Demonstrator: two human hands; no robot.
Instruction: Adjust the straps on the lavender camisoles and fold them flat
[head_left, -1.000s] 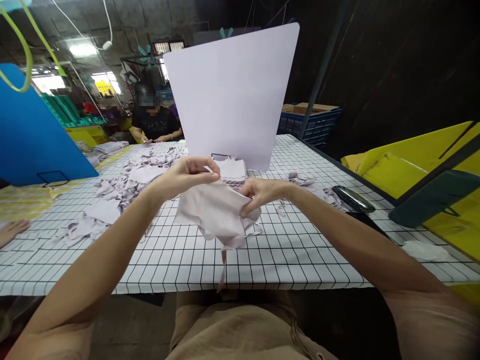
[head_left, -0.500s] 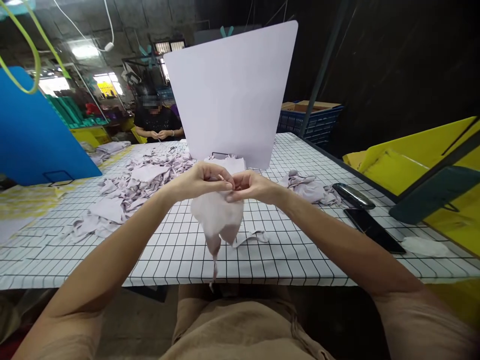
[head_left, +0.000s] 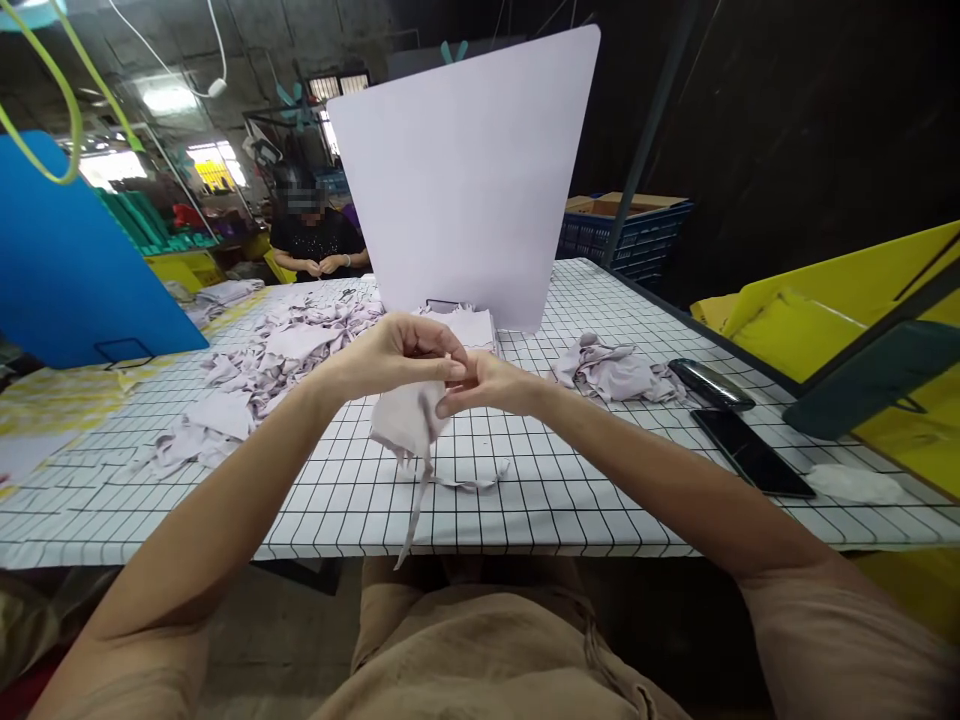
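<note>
Both hands meet above the near middle of the table, pinching one pale lilac fabric piece (head_left: 405,418). My left hand (head_left: 401,355) is closed with thumb and fingertips on its upper edge. Against those fingertips, my right hand (head_left: 487,383) is closed on the same cloth. Below them the cloth hangs in folds, with narrow straps trailing down past the table's near edge and out to the right. The exact spot between the fingertips is hidden. Just behind the hands lies a neat stack of pale fabric (head_left: 472,328).
A heap of lilac fabric pieces (head_left: 300,345) covers the left side; a smaller pile (head_left: 611,370) lies right. Beyond it are a dark glossy case (head_left: 711,384) and a black phone (head_left: 752,452). A white upright board (head_left: 465,180) stands ahead. Across the table sits another person (head_left: 315,240).
The hanging cloth has turned and swung slightly left, and its straps now hang differently. My hands stay together, with the right hand shifted slightly left. The camera view has shifted a little.
</note>
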